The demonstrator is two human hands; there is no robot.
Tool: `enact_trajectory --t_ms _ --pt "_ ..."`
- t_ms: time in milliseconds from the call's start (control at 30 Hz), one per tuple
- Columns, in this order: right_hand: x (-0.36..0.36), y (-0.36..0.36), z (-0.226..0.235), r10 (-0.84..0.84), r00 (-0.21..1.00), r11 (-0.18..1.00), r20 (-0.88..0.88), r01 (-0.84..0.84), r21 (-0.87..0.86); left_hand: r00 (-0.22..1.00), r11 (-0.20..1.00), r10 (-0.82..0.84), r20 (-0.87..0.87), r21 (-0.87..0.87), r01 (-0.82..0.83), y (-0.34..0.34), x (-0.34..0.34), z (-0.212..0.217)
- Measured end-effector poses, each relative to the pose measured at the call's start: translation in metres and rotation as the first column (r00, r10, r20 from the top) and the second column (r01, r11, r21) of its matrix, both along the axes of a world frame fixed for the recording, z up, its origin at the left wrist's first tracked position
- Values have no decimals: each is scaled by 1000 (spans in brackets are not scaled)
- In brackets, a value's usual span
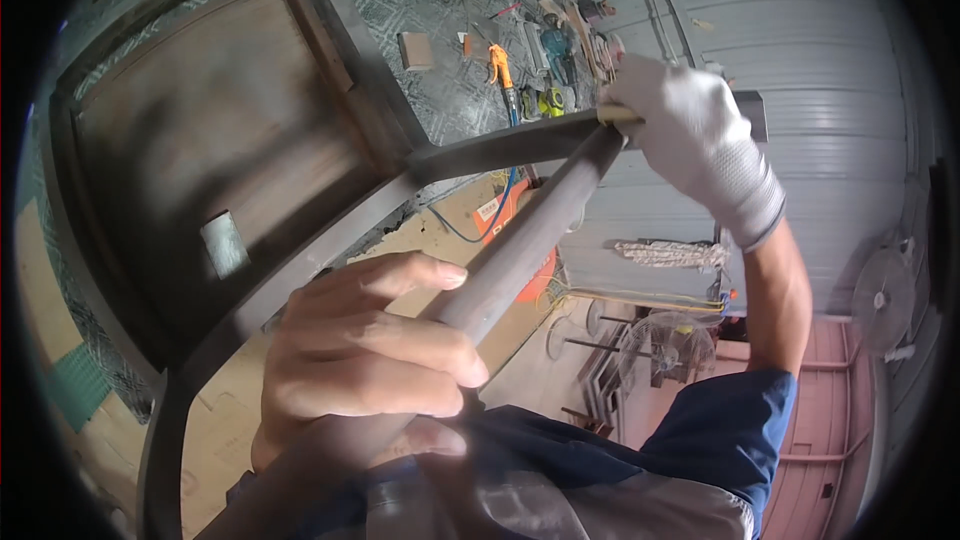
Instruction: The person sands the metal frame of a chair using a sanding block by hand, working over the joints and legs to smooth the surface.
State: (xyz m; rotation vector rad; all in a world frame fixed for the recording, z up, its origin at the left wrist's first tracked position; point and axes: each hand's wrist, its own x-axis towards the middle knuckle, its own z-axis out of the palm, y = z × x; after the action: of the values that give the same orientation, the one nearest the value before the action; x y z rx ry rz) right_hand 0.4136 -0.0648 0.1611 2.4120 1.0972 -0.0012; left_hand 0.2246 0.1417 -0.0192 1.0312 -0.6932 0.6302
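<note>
A smooth grey-brown wooden rail (540, 230) runs from low in front of me up to the right. My bare left hand (370, 350) is closed around its nearer part, with the thumb underneath. At the rail's far end, my right hand (690, 130), in a white knit glove, pinches a thin yellowish pad (618, 114) against the wood. The rail meets a curved bar of a dark wooden furniture frame (320, 250). To the left, that frame surrounds a broad brown panel (190, 120), on which a small pale rectangular piece (225, 244) lies.
Beyond the frame, a patterned surface bears an orange-handled air gun (500, 65), a teal power tool (558, 45) and a brown block (415, 51). A blue hose runs past an orange box (525, 275). Fans (668, 350) stand farther back, near a corrugated wall (820, 90).
</note>
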Motion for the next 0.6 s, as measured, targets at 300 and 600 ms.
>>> enact_trajectory --t_ms 300,600 --pt "-64 -9 35 -156 983 988 99 154 28 1000 1000 -21 -7 -21 21 -1 0 0" --pt "-52 -19 4 129 972 970 195 -164 177 999 992 -13 -44 128 19 6 -5 2"
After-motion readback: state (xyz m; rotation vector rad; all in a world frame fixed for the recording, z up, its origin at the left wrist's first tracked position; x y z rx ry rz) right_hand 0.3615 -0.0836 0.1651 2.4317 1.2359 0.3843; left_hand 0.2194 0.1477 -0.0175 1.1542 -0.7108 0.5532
